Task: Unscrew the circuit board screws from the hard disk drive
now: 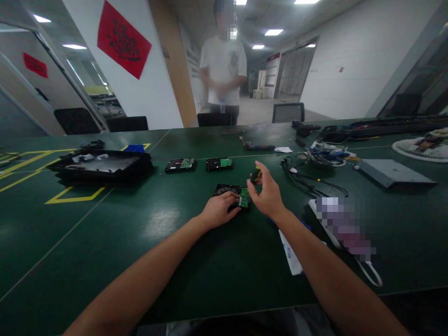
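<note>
A hard drive (244, 199) lies on the green table with its green circuit board facing up. My left hand (220, 209) holds it down, fingers over its top and thumb at the near edge. Just right of the drive, my right hand (266, 190) is closed round a screwdriver (256, 174) with a black and yellow handle; its tip is too small to make out. Farther back lie two more hard drives, one (219, 164) straight behind the held one and the other (180, 164) to its left.
Stacked black trays (105, 163) stand at the left. On the right are black cables (304, 182), a bowl of cables (325, 154), a grey metal box (395, 172) and a partly blurred white-edged item (325, 226). A person (224, 70) stands beyond the table (168, 275).
</note>
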`<action>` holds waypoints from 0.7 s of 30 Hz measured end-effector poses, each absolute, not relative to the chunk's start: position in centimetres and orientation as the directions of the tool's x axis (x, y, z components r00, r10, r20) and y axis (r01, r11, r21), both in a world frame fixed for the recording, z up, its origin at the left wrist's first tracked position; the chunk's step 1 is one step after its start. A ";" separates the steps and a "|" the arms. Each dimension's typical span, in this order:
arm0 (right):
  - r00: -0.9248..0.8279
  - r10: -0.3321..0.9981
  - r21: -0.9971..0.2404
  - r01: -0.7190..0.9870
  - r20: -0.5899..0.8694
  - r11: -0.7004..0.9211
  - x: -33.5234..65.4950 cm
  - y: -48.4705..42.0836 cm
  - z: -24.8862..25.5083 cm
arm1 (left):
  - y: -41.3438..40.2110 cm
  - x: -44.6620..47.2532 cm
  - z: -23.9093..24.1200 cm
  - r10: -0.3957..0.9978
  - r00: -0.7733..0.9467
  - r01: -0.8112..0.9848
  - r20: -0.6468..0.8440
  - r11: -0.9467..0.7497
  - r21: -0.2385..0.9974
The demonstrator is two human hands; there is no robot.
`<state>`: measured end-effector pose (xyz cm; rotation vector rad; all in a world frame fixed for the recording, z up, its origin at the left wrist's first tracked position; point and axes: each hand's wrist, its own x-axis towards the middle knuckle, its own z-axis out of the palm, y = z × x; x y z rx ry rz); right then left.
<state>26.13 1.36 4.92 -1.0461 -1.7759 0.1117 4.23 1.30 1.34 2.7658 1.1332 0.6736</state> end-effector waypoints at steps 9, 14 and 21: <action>-0.094 0.673 -0.479 0.631 0.734 0.611 26.0 1.2 4.9 | 1.2 4.3 1.5 0.683 0.627 0.650 0.375 -0.724 0.232; -0.109 0.677 -0.503 0.587 0.727 0.634 25.9 1.3 4.8 | 1.1 4.3 1.6 0.693 0.620 0.661 0.367 -0.714 0.231; -0.072 0.658 -0.475 0.633 0.750 0.611 26.0 1.4 4.7 | 1.3 4.3 1.4 0.687 0.626 0.656 0.370 -0.720 0.227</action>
